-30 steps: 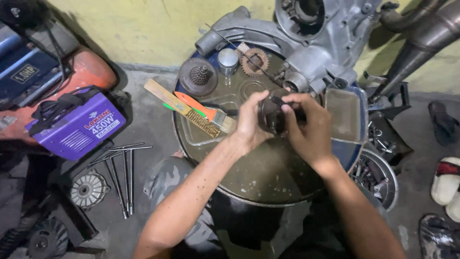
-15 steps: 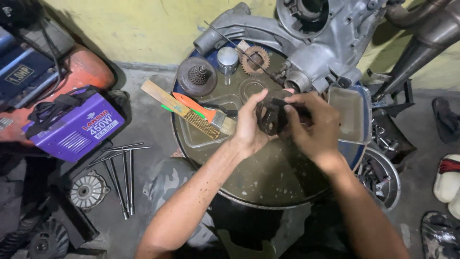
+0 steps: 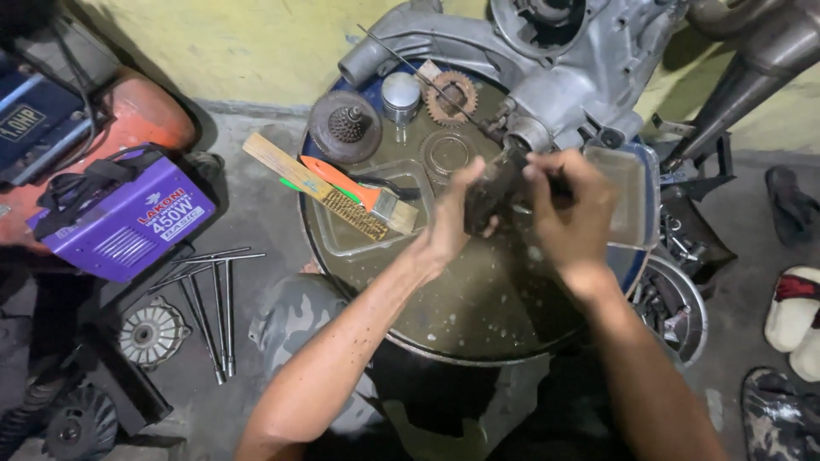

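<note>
I see both hands meeting over the far half of the round drum top (image 3: 478, 316), holding a dark, grimy metal part (image 3: 494, 195) between them. The part is blurred, but its long axis seems to run roughly from near-left to far-right, its far end pointing toward the grey engine casing (image 3: 547, 77) just behind it. My left hand (image 3: 448, 224) is curled about the part's near end, fingers closed on it and thumb up along its side. My right hand (image 3: 574, 212) is closed around the far end, fingers folded over the top; I cannot tell whether it also holds a small tool. The part is lifted off the drum top, not resting on it. To the left on the drum lie a wire brush (image 3: 329, 189) and an orange-handled paintbrush (image 3: 363, 195), crossing each other, well apart from the hands. A rusty gear (image 3: 451, 96) and a piston (image 3: 401, 94) sit farther back
</note>
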